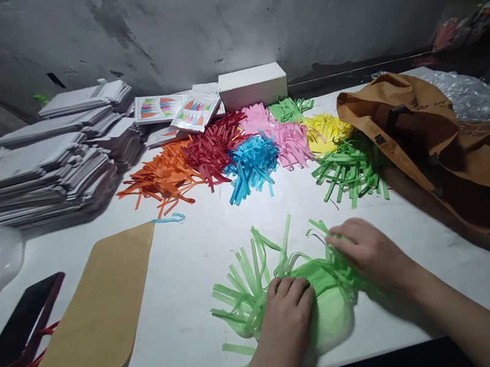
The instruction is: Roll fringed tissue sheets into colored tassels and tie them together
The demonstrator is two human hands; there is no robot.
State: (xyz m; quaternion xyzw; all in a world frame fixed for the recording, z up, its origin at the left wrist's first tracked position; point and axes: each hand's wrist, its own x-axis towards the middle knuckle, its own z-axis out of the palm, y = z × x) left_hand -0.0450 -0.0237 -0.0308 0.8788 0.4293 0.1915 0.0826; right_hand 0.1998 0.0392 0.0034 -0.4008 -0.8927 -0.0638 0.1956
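Pale-green fringed tissue (pixel 322 275) is lying at the desk's (pixel 183 323) six o'clock. The left hand (pixel 289 311) and right hand (pixel 374 255) are curling over it, full closure not showing. Seemingly light, limp and tearable, it is favouring a grip on its unslit middle.

Matt brown paper sheet (pixel 99 306), glossy phone (pixel 19 325)

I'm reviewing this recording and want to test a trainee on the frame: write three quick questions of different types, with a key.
1. Multiple choice: What colour is the fringed piece that the left hand and right hand are touching?
A) orange
B) light green
C) pink

2. True or false: The white box stands farther from the person than the blue strips.

3. Fill in: The phone lies to the ____ of the tan sheet.

Key: 1 B; 2 true; 3 left
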